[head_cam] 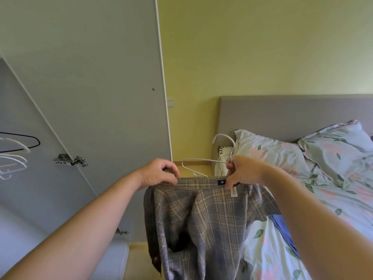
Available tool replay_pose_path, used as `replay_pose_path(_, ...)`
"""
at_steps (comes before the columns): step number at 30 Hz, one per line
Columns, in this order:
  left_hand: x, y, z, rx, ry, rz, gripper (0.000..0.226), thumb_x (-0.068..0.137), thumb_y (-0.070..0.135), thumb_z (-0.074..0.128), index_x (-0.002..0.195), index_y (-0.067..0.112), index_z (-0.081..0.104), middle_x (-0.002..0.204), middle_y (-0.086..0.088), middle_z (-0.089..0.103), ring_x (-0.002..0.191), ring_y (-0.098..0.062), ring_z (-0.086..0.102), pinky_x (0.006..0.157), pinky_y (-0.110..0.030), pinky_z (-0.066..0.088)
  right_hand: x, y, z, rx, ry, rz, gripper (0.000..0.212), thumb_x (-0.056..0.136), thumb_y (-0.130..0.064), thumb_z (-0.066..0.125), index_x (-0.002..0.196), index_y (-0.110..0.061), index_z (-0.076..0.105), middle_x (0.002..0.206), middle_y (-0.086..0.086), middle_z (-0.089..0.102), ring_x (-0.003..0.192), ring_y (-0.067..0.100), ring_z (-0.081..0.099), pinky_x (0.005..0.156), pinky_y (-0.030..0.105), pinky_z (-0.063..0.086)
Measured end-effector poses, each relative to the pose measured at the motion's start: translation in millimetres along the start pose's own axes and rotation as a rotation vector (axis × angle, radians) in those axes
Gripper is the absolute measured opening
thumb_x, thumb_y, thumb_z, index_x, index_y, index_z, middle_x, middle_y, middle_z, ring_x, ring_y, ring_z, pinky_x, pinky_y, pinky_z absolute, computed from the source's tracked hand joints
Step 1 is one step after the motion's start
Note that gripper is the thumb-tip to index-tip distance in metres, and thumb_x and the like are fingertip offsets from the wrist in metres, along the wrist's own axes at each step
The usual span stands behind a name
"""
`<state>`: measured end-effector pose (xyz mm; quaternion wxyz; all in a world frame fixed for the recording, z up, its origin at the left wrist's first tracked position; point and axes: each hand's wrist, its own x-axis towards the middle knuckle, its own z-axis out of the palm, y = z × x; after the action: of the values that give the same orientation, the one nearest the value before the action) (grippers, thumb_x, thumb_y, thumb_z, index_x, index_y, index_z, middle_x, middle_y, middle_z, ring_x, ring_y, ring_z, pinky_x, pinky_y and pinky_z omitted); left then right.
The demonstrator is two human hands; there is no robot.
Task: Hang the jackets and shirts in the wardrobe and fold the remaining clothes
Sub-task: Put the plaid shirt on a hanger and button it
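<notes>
My left hand (159, 174) pinches the plaid shirt (201, 223) at its collar — my right hand (243, 171) grips shirt and white hanger (203, 161) together.

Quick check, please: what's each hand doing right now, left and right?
Left hand: closed, fingers gripping the collar edge of the plaid shirt.
Right hand: closed, holding the white hanger and the shirt's collar together.

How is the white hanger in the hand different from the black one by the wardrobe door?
The white hanger is pinched in the right hand above the plaid shirt; the black hanger hangs untouched at the left. One is white, the other black. Both are thin hangers.
</notes>
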<state>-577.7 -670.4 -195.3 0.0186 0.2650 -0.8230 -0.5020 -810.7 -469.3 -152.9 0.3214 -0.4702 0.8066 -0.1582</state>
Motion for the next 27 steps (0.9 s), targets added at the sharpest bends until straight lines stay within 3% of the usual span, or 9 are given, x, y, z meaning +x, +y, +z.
replay_pose_path(4, -1, 3, -4, 0.455, 0.008, 0.046, 0.031, 0.068, 0.034, 0.094, 0.088, 0.027, 0.071, 0.116, 0.005, 0.062, 0.107, -0.013, 0.061, 0.099, -0.031, 0.048, 1, 4, -3, 0.092, 0.028, -0.027, 0.053, 0.067, -0.011, 0.084, 0.065, -0.021, 0.032, 0.078, 0.005, 0.059, 0.075, 0.023, 0.055, 0.069, 0.035, 0.040)
replay_pose_path(6, -2, 6, -7, 0.557, 0.100, 0.079, 0.024, 0.073, 0.038, 0.090, 0.078, 0.028, 0.069, 0.116, 0.011, 0.061, 0.103, -0.011, 0.061, 0.093, -0.030, 0.048, 1, 7, -2, 0.088, 0.055, -0.020, 0.039, 0.070, -0.012, 0.084, 0.066, -0.007, 0.045, 0.082, 0.009, 0.061, 0.084, 0.028, 0.060, 0.075, 0.036, 0.044)
replay_pose_path(9, -4, 6, -9, 0.644, 0.241, 0.144, 0.031, 0.078, 0.044, 0.085, 0.066, 0.032, 0.060, 0.113, 0.017, 0.061, 0.095, -0.009, 0.058, 0.086, -0.030, 0.046, 3, 13, 5, 0.125, 0.141, -0.018, 0.043, 0.078, -0.015, 0.082, 0.100, 0.013, 0.058, 0.120, 0.024, 0.064, 0.113, 0.041, 0.060, 0.085, 0.020, 0.043)
replay_pose_path(11, -4, 4, -9, 0.681, 0.347, 0.171, 0.033, 0.081, 0.049, 0.081, 0.066, 0.031, 0.058, 0.102, 0.015, 0.067, 0.093, -0.011, 0.057, 0.083, -0.032, 0.046, 7, 17, 10, 0.168, 0.220, -0.039, 0.036, 0.081, -0.017, 0.081, 0.092, 0.008, 0.058, 0.110, 0.019, 0.069, 0.114, 0.038, 0.058, 0.078, 0.016, 0.043)
replay_pose_path(14, -7, -4, -11, 0.606, 0.368, 0.060, 0.035, 0.082, 0.052, 0.079, 0.070, 0.028, 0.057, 0.070, 0.007, 0.065, 0.067, -0.013, 0.059, 0.062, -0.032, 0.043, 12, 16, 10, 0.190, 0.319, -0.091, 0.030, 0.084, -0.019, 0.078, 0.075, -0.014, 0.049, 0.079, 0.001, 0.054, 0.079, 0.029, 0.058, 0.071, 0.028, 0.045)
replay_pose_path(18, -10, -17, -13, 0.528, 0.289, 0.025, 0.022, 0.083, 0.017, 0.081, 0.080, 0.030, 0.063, 0.081, 0.007, 0.069, 0.080, -0.020, 0.065, 0.072, -0.031, 0.048, 14, 17, 8, 0.117, 0.432, -0.109, 0.033, 0.082, -0.022, 0.078, 0.073, -0.013, 0.047, 0.078, 0.000, 0.056, 0.071, 0.016, 0.053, 0.078, 0.040, 0.053)
replay_pose_path(21, -10, -19, -12, 0.229, 0.358, -0.031, 0.012, 0.092, 0.010, 0.072, 0.084, 0.018, 0.073, 0.081, 0.001, 0.074, 0.080, -0.021, 0.067, 0.074, -0.032, 0.050, 13, 24, 7, 0.106, 0.401, -0.091, 0.033, 0.083, -0.022, 0.078, 0.081, 0.001, 0.054, 0.078, 0.000, 0.057, 0.066, 0.013, 0.054, 0.063, 0.025, 0.052)
replay_pose_path(24, -13, -12, -7, -0.169, 0.384, -0.044, 0.015, 0.097, 0.006, 0.064, 0.089, 0.015, 0.073, 0.081, 0.002, 0.072, 0.080, -0.017, 0.064, 0.073, -0.028, 0.046, 9, 33, 7, 0.191, 0.303, -0.087, 0.040, 0.081, -0.016, 0.079, 0.071, -0.016, 0.040, 0.087, 0.014, 0.064, 0.054, 0.003, 0.049, 0.046, 0.010, 0.039)
replay_pose_path(27, -16, -3, -4, -0.156, 0.339, 0.001, 0.015, 0.100, 0.010, 0.060, 0.090, 0.016, 0.069, 0.081, -0.003, 0.069, 0.079, -0.018, 0.062, 0.074, -0.032, 0.045, 3, 37, 9, 0.176, 0.209, -0.067, 0.039, 0.079, -0.014, 0.080, 0.070, -0.019, 0.043, 0.081, 0.005, 0.061, 0.050, 0.003, 0.046, 0.044, 0.012, 0.038)
